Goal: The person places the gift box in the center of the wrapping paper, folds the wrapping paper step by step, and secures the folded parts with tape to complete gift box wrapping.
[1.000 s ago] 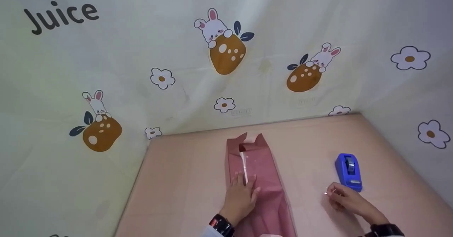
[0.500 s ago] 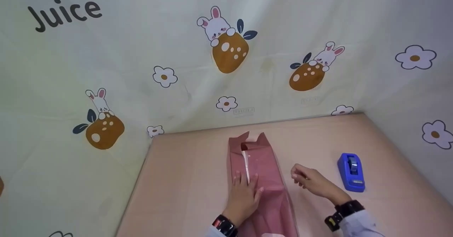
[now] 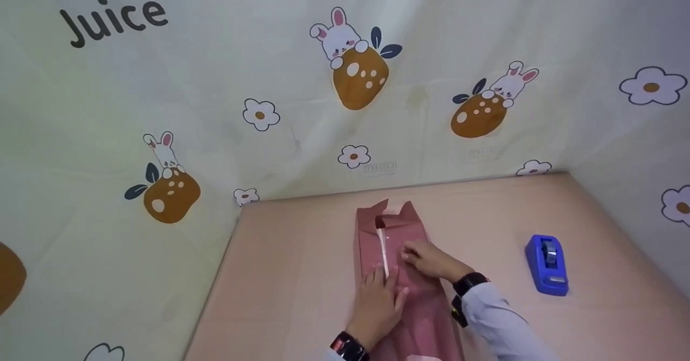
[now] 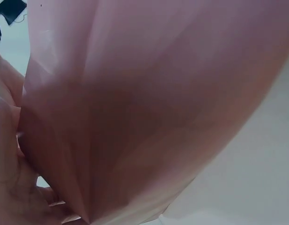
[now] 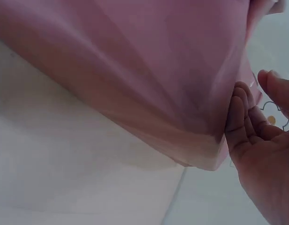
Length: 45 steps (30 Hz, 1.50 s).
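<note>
Head view first: there's a long parcel wrapped in pink paper (image 3: 396, 275) lying lengthwise on the peach table (image 3: 291, 275), its far end not closed up yet, with two paper flaps poking up. A pale strip, looks like tape (image 3: 383, 250), runs along the seam on top. The left hand (image 3: 380, 304) lies flat on the wrap, fingers straight and pressing the seam down right beside that strip. The right hand (image 3: 428, 259) is over the top of the parcel just past the left one, fingers curled toward the paper; it looks like it's pinching something small, maybe a bit of tape, but I honestly can't tell from here. The blue tape dispenser (image 3: 547, 264) sits well off to the right, nobody touching it. Bunny-print cloth (image 3: 345, 81) hangs behind the table.

Left wrist view: pretty much all pink paper (image 4: 149, 108) filling the frame, with the left hand (image 4: 13, 159) against its edge. Nothing more to read there.

Right wrist view: the pink paper (image 5: 135, 70) again, and the right hand (image 5: 256, 140) with fingers bent up against the wrap's edge.

My guess is this is the seam-taping step. Next move needs the left hand holding the overlap flat while the right lines up on the seam, and then those open flaps want folding.
</note>
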Tool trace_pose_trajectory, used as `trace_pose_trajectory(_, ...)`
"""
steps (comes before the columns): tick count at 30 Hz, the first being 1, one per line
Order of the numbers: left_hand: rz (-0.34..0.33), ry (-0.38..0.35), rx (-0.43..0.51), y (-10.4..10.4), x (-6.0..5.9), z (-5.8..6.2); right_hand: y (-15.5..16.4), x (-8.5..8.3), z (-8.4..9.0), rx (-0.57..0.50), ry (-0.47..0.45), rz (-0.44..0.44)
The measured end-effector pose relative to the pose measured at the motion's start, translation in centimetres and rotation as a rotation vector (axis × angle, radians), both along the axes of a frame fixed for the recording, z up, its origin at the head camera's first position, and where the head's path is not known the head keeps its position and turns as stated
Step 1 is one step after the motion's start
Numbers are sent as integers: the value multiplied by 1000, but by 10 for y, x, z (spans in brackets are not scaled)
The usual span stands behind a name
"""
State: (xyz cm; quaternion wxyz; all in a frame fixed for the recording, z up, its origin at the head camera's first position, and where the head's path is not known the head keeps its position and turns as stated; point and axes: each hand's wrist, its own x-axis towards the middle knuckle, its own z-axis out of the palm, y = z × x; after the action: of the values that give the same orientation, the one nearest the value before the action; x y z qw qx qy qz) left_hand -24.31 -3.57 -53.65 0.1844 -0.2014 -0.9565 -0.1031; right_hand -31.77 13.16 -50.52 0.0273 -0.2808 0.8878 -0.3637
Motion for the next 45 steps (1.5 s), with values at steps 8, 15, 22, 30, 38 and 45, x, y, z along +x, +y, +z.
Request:
trace_pose_trajectory(8, -12, -1, -3, 2, -1, 1, -18, -7, 14, 193, -142, 29)
trace_pose_trajectory(15, 1, -19, -46, 6, -3, 1, -22, -10, 13, 276, -96, 23)
trace_pose_trajectory(22, 6, -34, -54, 6, -4, 2, -28, -13, 15, 306, -59, 63)
trace_pose_trajectory(30, -2, -47, 9, 4, -4, 3, -36, -14, 18, 314, -127, 32)
trace_pose_trajectory(38, -8, 10, 69, 2, -10, -1, -40, -16, 19, 304, -183, -2)
trace_pose_trajectory(45, 17, -71, 68, 3, -14, 0, -41, -18, 17, 319, -194, -6)
